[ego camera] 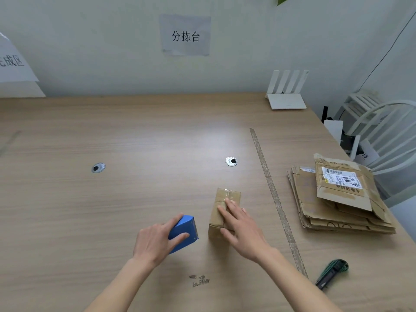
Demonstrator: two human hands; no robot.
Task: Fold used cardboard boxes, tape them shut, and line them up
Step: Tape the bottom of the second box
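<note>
Your small cardboard box [225, 212] stands assembled on the tabletop [135, 136], just in front of you and slightly right of centre, with clear tape visible across its top seam. Your right hand [244, 230] lies flat on the box lid, fingers [227, 216] straight and pressing down, grasping nothing. Your left hand [155, 240] grips the blue tape dispenser [183, 233], fingers curled around its body; it sits on the tabletop just beside the box, toothed edge towards it.

Judged step: smoothing the tape down to seal the lid. Recommendations:
- Run your fingers along the full length of the strip, from the middle out to each end, so no bubbles or lifted edges remain
- Press the tape ends over the box edges and down the side walls; whether they are stuck down there cannot be told from this view
- Keep the toothed edge well apart from your pressing hand

The stack of flattened boxes [340, 197] waits at the right, beyond a strip of tape [273, 194] stuck along the tabletop. A green utility knife [332, 273] lies near your right forearm; mind it when you reach across
</note>
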